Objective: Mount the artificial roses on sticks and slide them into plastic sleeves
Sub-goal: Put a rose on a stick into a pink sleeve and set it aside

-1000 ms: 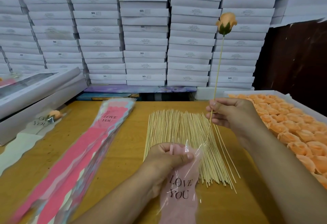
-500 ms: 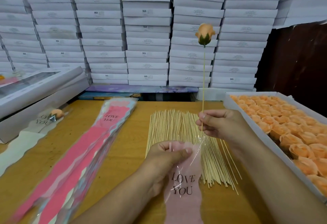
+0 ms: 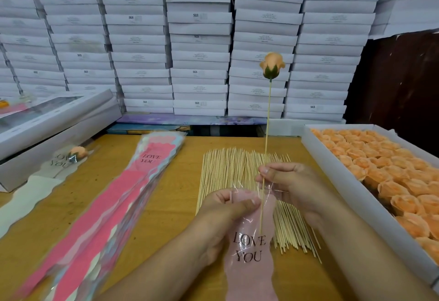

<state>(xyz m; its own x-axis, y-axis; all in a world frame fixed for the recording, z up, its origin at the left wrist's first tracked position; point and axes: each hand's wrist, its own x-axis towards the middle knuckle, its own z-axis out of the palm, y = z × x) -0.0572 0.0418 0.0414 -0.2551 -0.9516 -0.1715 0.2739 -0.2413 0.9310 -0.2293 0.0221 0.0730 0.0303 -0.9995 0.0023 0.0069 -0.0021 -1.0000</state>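
**Peach rose on its stick, tip entering the sleeve**

The peach artificial rose with green sepals (image 3: 272, 65) stands upright on a thin wooden stick (image 3: 268, 120). My right hand (image 3: 288, 182) has its grip pinched on the stick low down. The stick's lower end is inside the mouth of the pink and clear plastic sleeve printed LOVE YOU (image 3: 249, 248). My left hand (image 3: 228, 208) has its grip closed on the sleeve's top edge, above the wooden table (image 3: 171, 205). A spread of bare wooden sticks (image 3: 228, 170) lies under my hands. The white tray of peach rose heads (image 3: 332, 172) sits at my right, the stack of pink sleeves (image 3: 114, 205) at my left
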